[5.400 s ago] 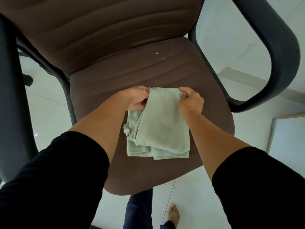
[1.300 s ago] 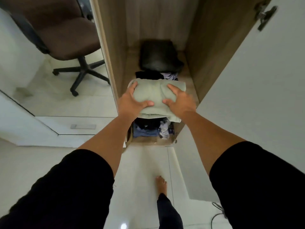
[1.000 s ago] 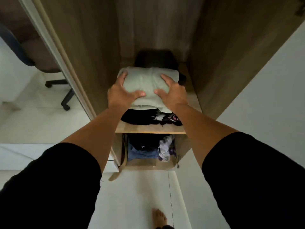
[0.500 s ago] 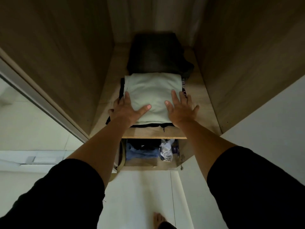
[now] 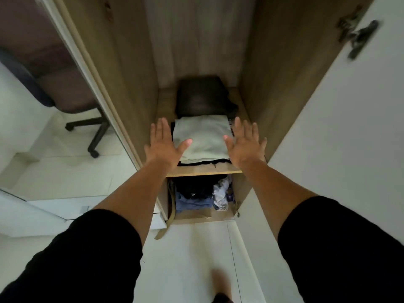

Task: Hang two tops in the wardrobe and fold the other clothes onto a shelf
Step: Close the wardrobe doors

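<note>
A folded pale green garment [image 5: 203,137] lies on the wooden wardrobe shelf [image 5: 203,171], on top of a black garment whose edge shows at the front. My left hand [image 5: 164,145] hovers open at its left side, fingers spread, holding nothing. My right hand [image 5: 244,144] is open at its right side, also off the cloth. Behind the green garment sits a dark folded pile [image 5: 203,97].
Below the shelf, a lower compartment holds loose blue, black and white clothes [image 5: 201,195], with a strap [image 5: 171,213] hanging out to the floor. The white wardrobe door [image 5: 341,127] stands open on the right. A brown office chair [image 5: 65,92] is at the left.
The green garment went from the chair to the shelf. Both hands pressed it down half a second ago and have now lifted off and drawn back, apart.
</note>
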Motion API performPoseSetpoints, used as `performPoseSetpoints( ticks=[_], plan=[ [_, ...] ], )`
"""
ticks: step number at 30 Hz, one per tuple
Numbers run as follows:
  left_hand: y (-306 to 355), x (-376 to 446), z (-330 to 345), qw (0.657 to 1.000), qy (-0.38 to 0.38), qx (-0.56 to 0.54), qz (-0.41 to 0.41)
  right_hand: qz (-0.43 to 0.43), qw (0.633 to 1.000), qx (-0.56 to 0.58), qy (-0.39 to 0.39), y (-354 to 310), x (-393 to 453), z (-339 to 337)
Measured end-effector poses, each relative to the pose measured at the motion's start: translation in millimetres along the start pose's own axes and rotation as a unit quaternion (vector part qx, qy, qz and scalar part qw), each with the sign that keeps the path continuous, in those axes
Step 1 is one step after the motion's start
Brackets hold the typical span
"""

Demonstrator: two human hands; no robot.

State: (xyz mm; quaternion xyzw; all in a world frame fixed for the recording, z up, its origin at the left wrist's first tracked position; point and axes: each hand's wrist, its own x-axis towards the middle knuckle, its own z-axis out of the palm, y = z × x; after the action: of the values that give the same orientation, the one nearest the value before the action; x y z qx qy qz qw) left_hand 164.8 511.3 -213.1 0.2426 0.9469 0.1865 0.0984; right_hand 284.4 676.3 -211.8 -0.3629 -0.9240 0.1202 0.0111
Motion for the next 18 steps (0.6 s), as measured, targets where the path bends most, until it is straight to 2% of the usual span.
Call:
performPoseSetpoints(
  ticks=[5,10,18],
  plan=[
    [9,-91,-73,0.993,0.049,0.036,0.104,0.027,0.997,-0.005,0.078,-7,-112,-77],
    [31,-181,-151,0.98,0.085,0.052,0.175,0.051,0.986,-0.041,0.154,-11,-221,-165],
    [110,-271,-228,0.952,0.131,0.036,0.275,0.066,0.943,-0.109,0.307,-1,-333,-322]
  ],
)
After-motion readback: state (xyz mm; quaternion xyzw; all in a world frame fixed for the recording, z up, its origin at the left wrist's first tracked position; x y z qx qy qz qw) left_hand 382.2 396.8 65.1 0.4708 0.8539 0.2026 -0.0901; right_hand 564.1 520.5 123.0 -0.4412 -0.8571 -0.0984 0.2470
